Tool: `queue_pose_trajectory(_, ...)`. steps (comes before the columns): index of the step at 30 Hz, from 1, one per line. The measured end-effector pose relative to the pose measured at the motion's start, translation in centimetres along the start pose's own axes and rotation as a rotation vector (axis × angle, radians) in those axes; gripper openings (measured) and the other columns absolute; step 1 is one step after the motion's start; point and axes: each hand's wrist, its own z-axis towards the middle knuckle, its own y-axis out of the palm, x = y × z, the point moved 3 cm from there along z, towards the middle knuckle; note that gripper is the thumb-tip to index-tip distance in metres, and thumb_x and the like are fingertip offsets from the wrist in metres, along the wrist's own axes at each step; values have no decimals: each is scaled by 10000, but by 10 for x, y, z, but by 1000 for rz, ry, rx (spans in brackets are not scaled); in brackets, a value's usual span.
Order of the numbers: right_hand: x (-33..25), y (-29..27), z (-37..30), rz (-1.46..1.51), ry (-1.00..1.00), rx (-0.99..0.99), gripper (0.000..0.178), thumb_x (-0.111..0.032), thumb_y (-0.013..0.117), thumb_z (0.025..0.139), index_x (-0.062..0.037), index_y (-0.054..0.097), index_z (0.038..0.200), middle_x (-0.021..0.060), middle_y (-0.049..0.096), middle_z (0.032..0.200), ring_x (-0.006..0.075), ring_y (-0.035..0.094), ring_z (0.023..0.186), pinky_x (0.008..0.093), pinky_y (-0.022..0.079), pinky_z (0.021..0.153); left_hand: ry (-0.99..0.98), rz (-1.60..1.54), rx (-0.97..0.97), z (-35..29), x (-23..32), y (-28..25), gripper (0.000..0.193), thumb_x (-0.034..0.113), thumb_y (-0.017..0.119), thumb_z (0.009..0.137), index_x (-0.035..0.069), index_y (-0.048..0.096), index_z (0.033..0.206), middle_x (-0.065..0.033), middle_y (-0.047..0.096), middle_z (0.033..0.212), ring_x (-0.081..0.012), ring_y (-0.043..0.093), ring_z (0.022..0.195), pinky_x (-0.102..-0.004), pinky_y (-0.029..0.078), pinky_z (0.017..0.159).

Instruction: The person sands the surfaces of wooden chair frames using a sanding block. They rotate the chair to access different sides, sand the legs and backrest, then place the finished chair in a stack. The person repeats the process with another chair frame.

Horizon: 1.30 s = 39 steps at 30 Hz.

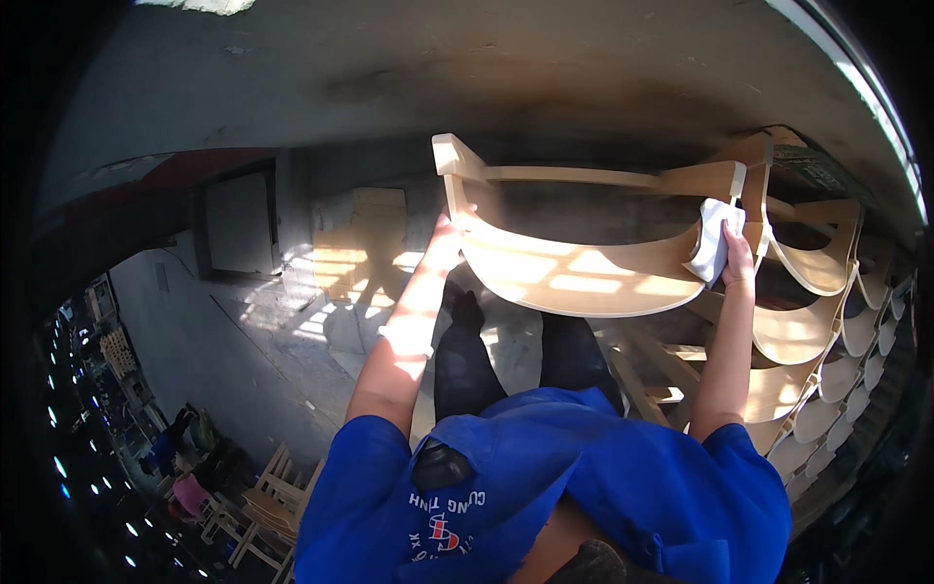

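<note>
A pale wooden chair frame (584, 274) is held up in front of me, with a curved panel, a straight rail behind it and uprights at both ends. My left hand (449, 237) is closed around its left end, just below the upright. On the right, my right hand (739, 257) grips a folded white cloth (716, 234), which lies against the frame's right end and hides part of it. Patches of sunlight fall across the curved panel and my left forearm.
Many similar curved wooden frames (793, 336) are stacked in rows close on my right. A concrete wall (389, 88) rises beyond the frame. Flat boards (377, 238) lean at the left. Wooden chairs (270, 501) stand farther off at the lower left.
</note>
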Motion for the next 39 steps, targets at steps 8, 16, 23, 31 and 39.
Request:
queue_pose_trajectory(8, 24, 32, -47, -890, -66, 485, 396, -362, 664, 847, 25, 671, 933, 30, 631, 805, 106, 546, 713, 264, 442, 685, 206, 118, -274, 23, 9, 6, 481, 268, 658, 806, 29, 480, 1184, -81, 560, 1001, -187, 533, 958, -333, 421, 884)
queue_pose_trajectory(16, 11, -7, -35, -840, 5, 529, 392, -299, 637, 871, 43, 638, 1062, 56, 646, 964, 124, 581, 853, 255, 445, 777, -451, -357, 63, 74, -152, -194, 734, 525, 476, 903, 58, 241, 1418, -174, 504, 1266, -296, 527, 1113, -430, 434, 909)
queue_pose_trajectory(23, 16, -43, -64, -1233, -19, 461, 490, -421, 542, 899, -12, 618, 1159, 26, 615, 976, 119, 543, 845, 269, 418, 761, -393, -695, 739, 131, -301, -406, 504, 374, 430, 960, 104, 334, 1375, -145, 602, 1155, -273, 569, 1054, -399, 426, 903)
queue_pose_trajectory(31, 17, -37, -92, -1187, -30, 620, 497, -421, 549, 894, -2, 616, 1155, 29, 616, 973, 121, 545, 842, 272, 421, 759, -282, -1172, 790, 229, -375, -492, 659, 399, 505, 918, 87, 200, 1412, -193, 526, 1207, -275, 613, 864, -385, 490, 829)
queue_pose_trajectory(39, 12, -29, -86, -1179, -33, 684, 505, -420, 556, 890, 8, 614, 1151, 33, 617, 969, 123, 547, 839, 274, 424, 757, -222, -1355, 907, 283, -383, -508, 760, 511, 585, 831, 41, 271, 1339, -133, 462, 998, -212, 479, 826, -334, 473, 689)
